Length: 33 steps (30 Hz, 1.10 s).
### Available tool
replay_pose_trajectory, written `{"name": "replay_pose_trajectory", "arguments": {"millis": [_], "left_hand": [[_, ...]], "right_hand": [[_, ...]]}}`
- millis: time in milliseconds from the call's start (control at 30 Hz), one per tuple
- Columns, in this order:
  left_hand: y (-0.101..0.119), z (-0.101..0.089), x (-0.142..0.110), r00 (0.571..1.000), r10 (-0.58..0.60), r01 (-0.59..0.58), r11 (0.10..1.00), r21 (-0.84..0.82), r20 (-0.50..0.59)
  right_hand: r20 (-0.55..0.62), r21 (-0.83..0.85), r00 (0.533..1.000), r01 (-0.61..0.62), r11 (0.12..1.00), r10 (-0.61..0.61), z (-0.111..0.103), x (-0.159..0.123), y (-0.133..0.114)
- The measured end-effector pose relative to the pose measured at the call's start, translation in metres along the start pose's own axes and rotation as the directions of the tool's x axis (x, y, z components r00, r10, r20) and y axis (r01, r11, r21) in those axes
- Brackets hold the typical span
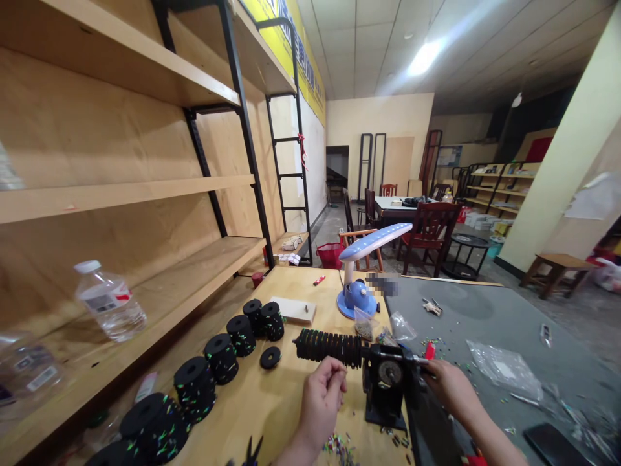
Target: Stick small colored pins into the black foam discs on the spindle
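Observation:
A small black machine stands on the wooden table, with a row of black discs stacked on its horizontal shaft. My left hand is just below that row, fingers pinched together at the tips; what they pinch is too small to make out. My right hand is at the machine's right side, fingers curled round a part there, beside a small red piece. A single loose black disc lies left of the shaft.
Several stacks of black discs with coloured flecks line the table's left. A blue desk lamp, small plastic bags, a water bottle on the shelf, scissors, and a phone on the grey mat surround it.

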<state>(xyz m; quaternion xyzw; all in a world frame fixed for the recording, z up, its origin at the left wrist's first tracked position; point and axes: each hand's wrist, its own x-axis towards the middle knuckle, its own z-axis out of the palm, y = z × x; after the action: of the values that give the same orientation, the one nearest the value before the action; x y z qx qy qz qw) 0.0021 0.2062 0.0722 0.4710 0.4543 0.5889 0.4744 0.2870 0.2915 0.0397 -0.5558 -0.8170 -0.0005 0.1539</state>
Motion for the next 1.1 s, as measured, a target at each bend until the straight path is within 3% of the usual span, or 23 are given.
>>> {"name": "replay_pose_trajectory", "arguments": {"millis": [300, 633, 800, 967, 1033, 1100], "left_hand": [[-0.004, -0.007, 0.002, 0.999, 0.035, -0.036, 0.999, 0.028, 0.035], [0.015, -0.015, 0.006, 0.99, 0.061, -0.085, 0.978, 0.19, 0.131], [0.021, -0.016, 0.009, 0.988, 0.05, -0.079, 0.977, 0.197, 0.147], [0.023, -0.018, 0.01, 0.984, 0.05, -0.085, 0.976, 0.202, 0.171], [0.023, -0.019, 0.01, 0.983, 0.052, -0.089, 0.975, 0.205, 0.178], [0.022, -0.02, 0.011, 0.982, 0.052, -0.09, 0.975, 0.205, 0.181]], "right_hand": [[-0.025, -0.013, 1.0, -0.002, 1.0, 0.002, 0.001, -0.001, -0.001], [0.006, -0.042, 1.0, 0.006, 0.999, -0.006, 0.008, -0.006, -0.001], [-0.069, -0.091, 0.997, -0.025, 0.996, 0.019, 0.007, -0.015, -0.007], [-0.268, -0.136, 0.956, -0.161, 0.978, 0.12, 0.006, -0.059, -0.039], [-0.297, -0.063, 0.951, -0.11, 0.992, 0.086, 0.01, -0.08, -0.065], [-0.211, 0.081, 0.977, 0.007, 0.997, 0.01, 0.017, -0.096, -0.097]]}}
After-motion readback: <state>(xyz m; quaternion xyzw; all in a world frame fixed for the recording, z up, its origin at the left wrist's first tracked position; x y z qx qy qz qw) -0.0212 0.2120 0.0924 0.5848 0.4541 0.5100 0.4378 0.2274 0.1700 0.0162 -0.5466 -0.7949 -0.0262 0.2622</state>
